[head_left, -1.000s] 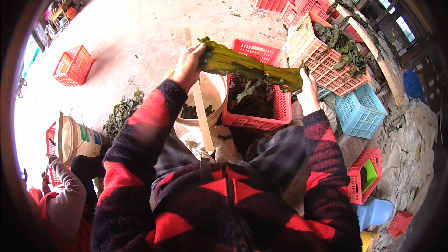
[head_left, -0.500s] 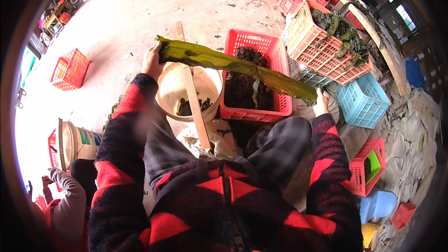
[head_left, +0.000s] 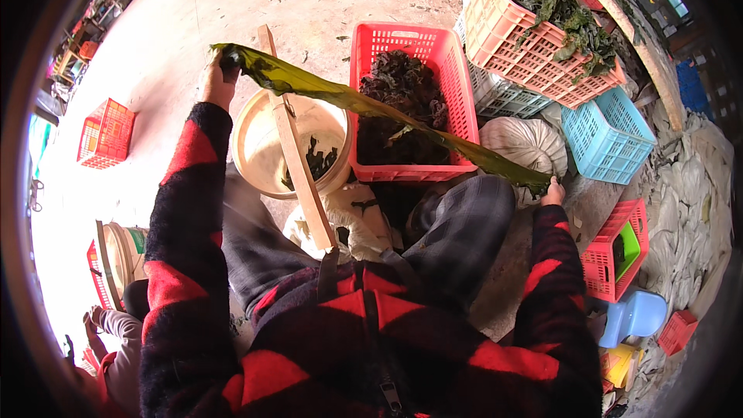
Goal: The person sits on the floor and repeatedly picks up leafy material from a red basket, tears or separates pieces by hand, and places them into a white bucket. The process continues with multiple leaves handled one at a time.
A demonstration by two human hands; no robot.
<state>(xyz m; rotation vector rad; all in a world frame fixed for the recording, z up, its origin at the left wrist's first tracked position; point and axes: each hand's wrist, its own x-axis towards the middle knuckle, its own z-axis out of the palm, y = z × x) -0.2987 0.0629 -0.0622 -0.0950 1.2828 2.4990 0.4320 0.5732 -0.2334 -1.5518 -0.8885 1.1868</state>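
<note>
A long green strip of kelp [head_left: 352,101] is stretched between my two hands, slanting down from left to right. My left hand [head_left: 220,81] grips its upper end, and my right hand [head_left: 552,192] grips the lower end beyond my knee. Under the strip stands a cream bucket [head_left: 246,139] with dark scraps inside. A wooden board [head_left: 298,159] lies over the bucket, its near end at my lap. Beside the bucket, a red crate [head_left: 418,173] holds a heap of dark kelp [head_left: 398,93], partly hidden by the strip.
At the right, a pink crate [head_left: 503,39] heaped with kelp is stacked above a blue crate [head_left: 607,139] and a pale sack [head_left: 526,142]. A red crate [head_left: 106,133] sits far left. Another person's hand [head_left: 94,317] shows at lower left, near a white bucket [head_left: 124,251].
My left hand has moved left and up, and my right hand right and down, so the kelp slants more steeply. The strip looks narrower now. The whole view has shifted slightly.
</note>
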